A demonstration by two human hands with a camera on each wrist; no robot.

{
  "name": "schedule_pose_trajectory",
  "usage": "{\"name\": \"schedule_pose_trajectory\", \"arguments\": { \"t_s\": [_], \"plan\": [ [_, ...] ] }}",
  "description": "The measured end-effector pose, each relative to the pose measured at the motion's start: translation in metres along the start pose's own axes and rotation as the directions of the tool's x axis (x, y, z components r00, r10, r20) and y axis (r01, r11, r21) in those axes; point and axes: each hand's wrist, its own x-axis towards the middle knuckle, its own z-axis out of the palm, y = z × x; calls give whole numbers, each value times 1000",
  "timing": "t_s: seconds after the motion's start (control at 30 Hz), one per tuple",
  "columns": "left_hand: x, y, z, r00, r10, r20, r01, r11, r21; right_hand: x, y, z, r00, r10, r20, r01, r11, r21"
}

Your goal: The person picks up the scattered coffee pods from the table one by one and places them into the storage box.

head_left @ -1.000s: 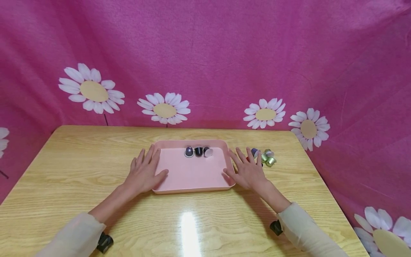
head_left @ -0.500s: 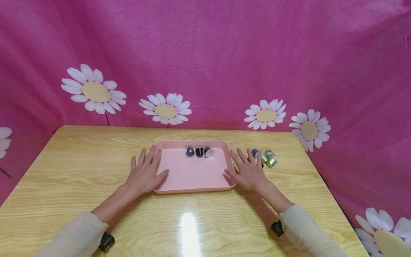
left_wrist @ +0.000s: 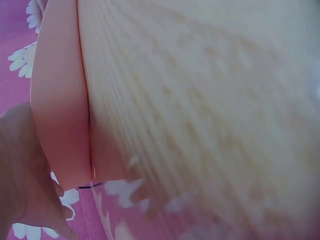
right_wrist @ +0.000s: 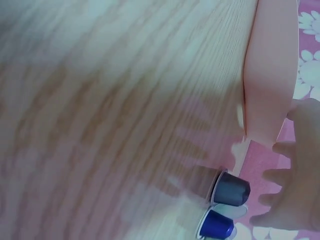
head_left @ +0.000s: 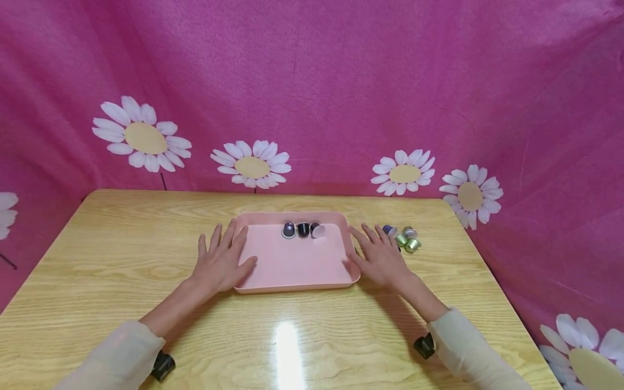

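Observation:
A shallow pink tray lies on the wooden table. Inside it, along the far side, three coffee capsules in dark tones sit in a row. My left hand is spread at the tray's left side, thumb over the rim; the left wrist view shows it by the tray wall. At the right side my right hand is also spread, its thumb at the rim. Just beyond it lie green capsules and a purple one. A black capsule and a blue capsule show below its fingers.
The wooden table reaches back to a magenta cloth with daisies, which also stands along the right and left sides. A bright light reflection falls on the table in front of the tray.
My right hand has shifted slightly to the right and now covers the red capsule that showed between its fingers. The left hand, tray and capsules stay nearly as they were.

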Motion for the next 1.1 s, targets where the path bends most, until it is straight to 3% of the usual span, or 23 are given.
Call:
{"name": "schedule_pose_trajectory", "arguments": {
  "t_s": [0.2, 0.5, 0.8, 1.1],
  "plan": [
    [1, 1, 0, 1000, -5, 8, 5, 1000, 6, -3, 12, -2, 993, -47, -107, 61, 989, 137],
    [2, 0, 2, 1000, -11, 20, 11, 1000, -14, -6, 28, -17, 963, 78, -260, 9, 948, 318],
    [0, 1, 1, 1000, -3, 5, 3, 1000, -18, -18, 55, -32, 924, 288, -253, -137, 864, 484],
    [0, 1, 0, 1000, -6, 12, 7, 1000, -16, -33, 85, -34, 889, 379, -258, -203, 830, 519]
  ]
}}
